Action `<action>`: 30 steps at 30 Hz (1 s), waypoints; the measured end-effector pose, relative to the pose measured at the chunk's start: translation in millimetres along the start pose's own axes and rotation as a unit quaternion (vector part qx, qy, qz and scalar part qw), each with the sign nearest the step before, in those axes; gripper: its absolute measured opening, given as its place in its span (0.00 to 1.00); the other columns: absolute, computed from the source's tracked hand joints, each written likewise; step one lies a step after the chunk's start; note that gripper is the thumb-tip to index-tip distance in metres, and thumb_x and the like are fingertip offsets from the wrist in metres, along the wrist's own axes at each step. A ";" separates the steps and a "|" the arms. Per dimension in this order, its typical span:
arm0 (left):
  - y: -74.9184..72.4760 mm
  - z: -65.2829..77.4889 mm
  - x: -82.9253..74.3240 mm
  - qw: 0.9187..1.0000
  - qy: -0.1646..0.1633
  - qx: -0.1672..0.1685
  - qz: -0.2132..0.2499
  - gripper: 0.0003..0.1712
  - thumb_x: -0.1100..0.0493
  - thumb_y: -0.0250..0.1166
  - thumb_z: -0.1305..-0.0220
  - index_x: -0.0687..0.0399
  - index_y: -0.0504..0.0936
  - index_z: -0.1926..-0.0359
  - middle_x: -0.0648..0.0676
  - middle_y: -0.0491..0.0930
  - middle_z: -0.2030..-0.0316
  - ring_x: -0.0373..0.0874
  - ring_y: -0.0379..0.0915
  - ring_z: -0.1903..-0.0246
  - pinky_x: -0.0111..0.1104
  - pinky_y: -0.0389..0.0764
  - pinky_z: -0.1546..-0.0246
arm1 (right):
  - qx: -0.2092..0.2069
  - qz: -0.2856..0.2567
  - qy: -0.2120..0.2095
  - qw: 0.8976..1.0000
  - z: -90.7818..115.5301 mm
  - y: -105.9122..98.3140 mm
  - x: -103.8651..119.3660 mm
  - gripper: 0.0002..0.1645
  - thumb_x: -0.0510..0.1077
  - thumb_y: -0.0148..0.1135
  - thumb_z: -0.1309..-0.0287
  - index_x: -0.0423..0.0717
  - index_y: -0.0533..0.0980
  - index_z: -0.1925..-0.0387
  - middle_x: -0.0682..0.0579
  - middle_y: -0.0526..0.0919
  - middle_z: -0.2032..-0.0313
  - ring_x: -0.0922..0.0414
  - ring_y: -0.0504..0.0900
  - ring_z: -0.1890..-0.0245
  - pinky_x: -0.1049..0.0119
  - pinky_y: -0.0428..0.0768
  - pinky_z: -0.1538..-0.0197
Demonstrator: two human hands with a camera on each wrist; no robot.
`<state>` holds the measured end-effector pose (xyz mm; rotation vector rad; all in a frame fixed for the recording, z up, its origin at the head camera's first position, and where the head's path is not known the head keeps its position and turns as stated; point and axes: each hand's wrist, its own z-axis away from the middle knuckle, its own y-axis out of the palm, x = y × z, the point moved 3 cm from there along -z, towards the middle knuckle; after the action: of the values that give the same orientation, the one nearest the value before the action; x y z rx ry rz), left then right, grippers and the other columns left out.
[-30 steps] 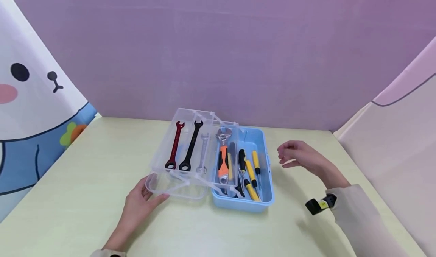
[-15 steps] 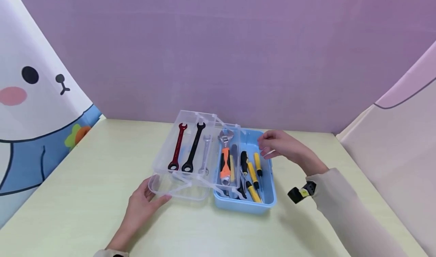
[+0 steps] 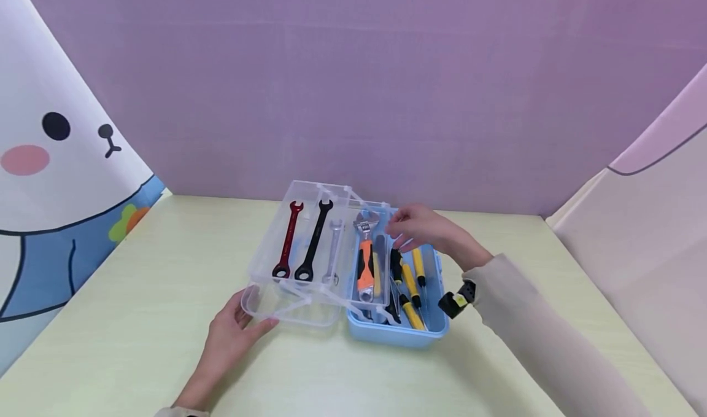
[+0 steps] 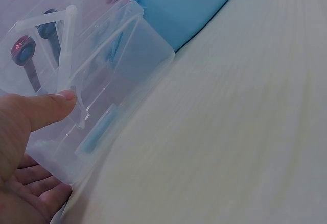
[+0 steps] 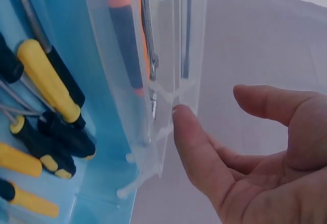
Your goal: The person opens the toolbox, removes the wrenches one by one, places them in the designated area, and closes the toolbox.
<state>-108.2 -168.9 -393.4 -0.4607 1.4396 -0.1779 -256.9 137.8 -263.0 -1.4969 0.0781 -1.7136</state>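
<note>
A light-blue toolbox [image 3: 399, 338] stands open, its clear plastic trays fanned out to the left. In the upper tray lie a red wrench [image 3: 287, 239], a black wrench [image 3: 315, 239] and a silver wrench [image 3: 333, 249]; an orange-handled adjustable wrench [image 3: 365, 260] is in the lower one. My left hand [image 3: 227, 332] grips the left corner of the clear lid [image 4: 130, 83], thumb on top, fingers outside. My right hand [image 3: 422, 229] hovers over the toolbox's far part by the lower tray, holding nothing, thumb and fingers apart [image 5: 255, 152]. Whether a fingertip touches the tray I cannot tell.
Several yellow-and-black screwdrivers [image 3: 410, 282] lie in the blue base, right of the trays. The pale tabletop [image 3: 138, 294] runs around the toolbox. Behind it rises a purple backdrop [image 3: 353, 97], and a cartoon-printed cloth [image 3: 72, 159] hangs at left.
My right hand has moved left, from beside the toolbox to above it near the lower tray. The left hand keeps its grip on the lid, and the tools lie as before.
</note>
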 end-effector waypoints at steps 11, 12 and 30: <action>-0.1 -0.1 0.5 1.000 -0.004 0.002 -0.005 0.46 0.59 0.73 0.47 0.68 0.58 0.33 0.71 0.61 0.34 0.60 0.63 0.36 0.39 0.72 0.40 | -0.022 0.045 0.037 0.998 -25.9 20.2 7.0 0.17 0.47 0.62 0.39 0.35 0.78 0.58 0.43 0.82 0.58 0.55 0.83 0.69 0.64 0.87 0.60; 0.1 -0.1 0.5 1.000 -0.005 0.003 -0.006 0.46 0.59 0.73 0.47 0.68 0.58 0.33 0.71 0.61 0.34 0.60 0.63 0.36 0.39 0.72 0.40 | -0.028 0.054 0.039 0.997 -27.7 21.4 7.3 0.17 0.47 0.62 0.40 0.35 0.79 0.60 0.43 0.83 0.60 0.54 0.83 0.70 0.65 0.87 0.61; 0.5 0.3 1.5 1.000 0.007 -0.009 -0.007 0.44 0.59 0.73 0.47 0.67 0.61 0.34 0.71 0.63 0.35 0.61 0.65 0.37 0.40 0.74 0.40 | 0.004 0.115 0.118 0.986 -42.3 33.2 18.3 0.21 0.50 0.64 0.43 0.38 0.73 0.57 0.45 0.82 0.60 0.51 0.85 0.65 0.64 0.87 0.66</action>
<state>-107.8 -169.0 -395.0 -0.4853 1.4528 -0.1809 -273.5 85.8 -278.7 -1.2209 0.3546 -1.6912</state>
